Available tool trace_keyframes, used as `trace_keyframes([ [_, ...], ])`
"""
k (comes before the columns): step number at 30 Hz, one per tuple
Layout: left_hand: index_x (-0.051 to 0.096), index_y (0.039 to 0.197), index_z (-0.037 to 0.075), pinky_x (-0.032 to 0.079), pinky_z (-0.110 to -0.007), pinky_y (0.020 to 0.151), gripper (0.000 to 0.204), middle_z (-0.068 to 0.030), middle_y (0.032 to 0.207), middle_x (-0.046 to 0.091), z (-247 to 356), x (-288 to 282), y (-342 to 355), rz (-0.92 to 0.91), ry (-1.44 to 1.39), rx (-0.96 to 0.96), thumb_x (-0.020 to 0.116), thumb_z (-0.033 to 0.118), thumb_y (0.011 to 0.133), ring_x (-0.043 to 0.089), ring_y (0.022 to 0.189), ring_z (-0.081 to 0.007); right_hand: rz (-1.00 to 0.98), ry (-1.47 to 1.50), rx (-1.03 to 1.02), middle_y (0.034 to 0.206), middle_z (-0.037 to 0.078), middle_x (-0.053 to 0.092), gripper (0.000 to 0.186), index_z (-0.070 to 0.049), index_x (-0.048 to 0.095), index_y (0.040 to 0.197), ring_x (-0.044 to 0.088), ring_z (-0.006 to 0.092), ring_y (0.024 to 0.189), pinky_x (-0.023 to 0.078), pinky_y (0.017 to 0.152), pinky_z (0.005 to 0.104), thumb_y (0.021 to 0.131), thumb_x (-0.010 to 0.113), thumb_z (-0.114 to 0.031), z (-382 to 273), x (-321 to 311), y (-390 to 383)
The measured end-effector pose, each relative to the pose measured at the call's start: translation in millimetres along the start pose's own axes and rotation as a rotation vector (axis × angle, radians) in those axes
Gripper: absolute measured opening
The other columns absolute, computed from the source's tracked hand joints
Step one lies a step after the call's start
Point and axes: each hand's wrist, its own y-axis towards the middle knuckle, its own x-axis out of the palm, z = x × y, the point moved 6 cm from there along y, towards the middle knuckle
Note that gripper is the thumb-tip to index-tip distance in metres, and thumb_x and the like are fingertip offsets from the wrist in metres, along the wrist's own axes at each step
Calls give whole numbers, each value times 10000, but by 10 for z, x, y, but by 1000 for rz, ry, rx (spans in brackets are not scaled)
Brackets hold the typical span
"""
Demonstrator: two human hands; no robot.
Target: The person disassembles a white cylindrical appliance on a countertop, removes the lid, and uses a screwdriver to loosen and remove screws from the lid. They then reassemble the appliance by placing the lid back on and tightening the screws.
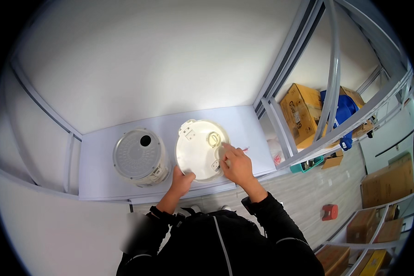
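Note:
A round white plastic cover is tilted over the white table, its hollow side facing up. It has a hinge-like bracket on its far left edge and a raised ring fitting inside. My left hand grips the near left rim, thumb on top. At the right side of the cover, my right hand has its fingers bent together in a pinch over the inner edge; whatever lies between the fingertips is hidden. Left of the cover stands a cylindrical appliance body with a grey perforated top and a round black hole.
The white table meets a pale wall behind. Grey metal framing rises at the right, with cardboard boxes and a blue bag beyond. A teal bin and a red stool are on the floor.

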Motion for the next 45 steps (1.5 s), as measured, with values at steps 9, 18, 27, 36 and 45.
trace_keyframes([
  [9,611,1358,-23,412,-282,525,596,-67,1031,701,-118,-73,-16,32,93,-32,546,-125,774,605,695,-110,81,71,12,905,100,662,150,-82,614,855,664,355,862,552,735,453,840,762,-70,115,53,-62],
  [18,627,1272,-60,515,-288,659,498,-93,1105,712,-368,-60,-26,157,-9,-33,596,-97,776,681,869,-149,-19,-37,495,993,159,693,130,-73,688,908,687,404,935,561,825,494,853,755,-170,1491,-28,-492],
  [27,611,1332,-39,558,-306,691,573,-106,1142,703,-573,315,-113,213,-53,-21,563,-143,770,723,928,-200,-213,-98,533,1033,198,698,150,-60,707,933,697,417,954,574,842,497,852,754,-178,2153,188,-835],
  [36,626,1237,-19,465,-288,571,465,-68,1026,684,-647,612,-322,325,20,-19,595,-119,784,641,751,-138,-169,86,444,1187,234,565,293,-34,654,1076,615,452,1105,551,937,498,823,771,-124,2295,213,-739],
  [45,599,1268,19,479,-299,608,503,-63,1065,664,-823,721,-365,375,-53,-19,590,-135,790,649,818,-159,-251,243,219,1207,202,564,526,-47,598,1209,575,460,1159,506,1025,496,762,872,-92,2149,57,-761],
])
